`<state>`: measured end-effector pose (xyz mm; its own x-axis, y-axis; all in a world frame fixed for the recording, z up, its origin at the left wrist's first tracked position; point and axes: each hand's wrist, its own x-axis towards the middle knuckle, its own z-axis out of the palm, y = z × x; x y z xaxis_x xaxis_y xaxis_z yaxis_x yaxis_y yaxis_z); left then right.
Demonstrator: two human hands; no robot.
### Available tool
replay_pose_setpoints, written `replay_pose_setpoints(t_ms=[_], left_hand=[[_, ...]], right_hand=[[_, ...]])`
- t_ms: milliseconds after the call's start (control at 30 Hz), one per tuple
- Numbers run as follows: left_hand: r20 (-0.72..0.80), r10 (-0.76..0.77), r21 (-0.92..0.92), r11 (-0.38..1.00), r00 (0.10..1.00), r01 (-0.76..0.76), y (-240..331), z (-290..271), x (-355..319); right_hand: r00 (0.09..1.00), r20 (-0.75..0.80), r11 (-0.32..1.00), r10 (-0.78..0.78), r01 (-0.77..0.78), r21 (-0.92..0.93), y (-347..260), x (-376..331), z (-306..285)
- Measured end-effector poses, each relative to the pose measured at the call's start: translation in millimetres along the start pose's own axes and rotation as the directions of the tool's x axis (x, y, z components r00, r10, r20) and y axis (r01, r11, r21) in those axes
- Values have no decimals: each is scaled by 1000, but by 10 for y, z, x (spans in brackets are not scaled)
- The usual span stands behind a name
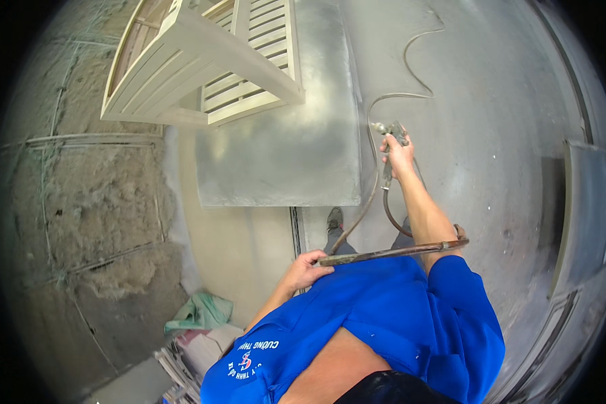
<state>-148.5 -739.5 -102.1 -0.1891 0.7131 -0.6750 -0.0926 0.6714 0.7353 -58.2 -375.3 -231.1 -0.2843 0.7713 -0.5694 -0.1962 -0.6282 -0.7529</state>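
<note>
My right hand (401, 159) grips a metal spray gun (396, 131), held out past the right edge of a grey-topped table. A dark hose (388, 214) hangs from the gun's handle and curves down toward my right forearm. My left hand (304, 272) is closed on a thicker brown hose (390, 252) in front of my waist. That hose stretches across to my right forearm and bends there. On the far left of the table (283, 178) stands a piece of cream-coated slatted furniture (249, 74), apart from both hands. Its upper part is cut off by the frame.
A thin hose (407, 60) snakes over the grey floor (491, 135) to the right of the table. Dusty matted panels (108, 195) line the left side. A green cloth (200, 312) lies at lower left, and grey panels (579, 215) stand at far right.
</note>
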Motion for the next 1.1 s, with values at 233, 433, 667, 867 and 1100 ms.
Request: replay_pose_setpoints(t_ms=[233,433,667,867,1100], left_hand=[[268,98,-28,995,959,-93,815,1368,850],[614,472,-204,869,633,-450,1718,1839,1583],[772,490,-161,767,405,-622,2526,2429,2622],[790,311,193,692,528,-696,2868,3470,3330],[858,-40,452,533,512,-715,3137,3532,3622]], right_hand=[[990,1,986,-142,141,-83,-1237,254,-1229],[902,-127,911,-412,407,-62,-2522,-86,-2110],[699,-316,758,-641,642,-116,-3149,-589,-2851],[681,-271,726,-680,677,-121,-3670,-414,-3636],[599,-238,645,-765,711,-281,-3936,-287,-3639]])
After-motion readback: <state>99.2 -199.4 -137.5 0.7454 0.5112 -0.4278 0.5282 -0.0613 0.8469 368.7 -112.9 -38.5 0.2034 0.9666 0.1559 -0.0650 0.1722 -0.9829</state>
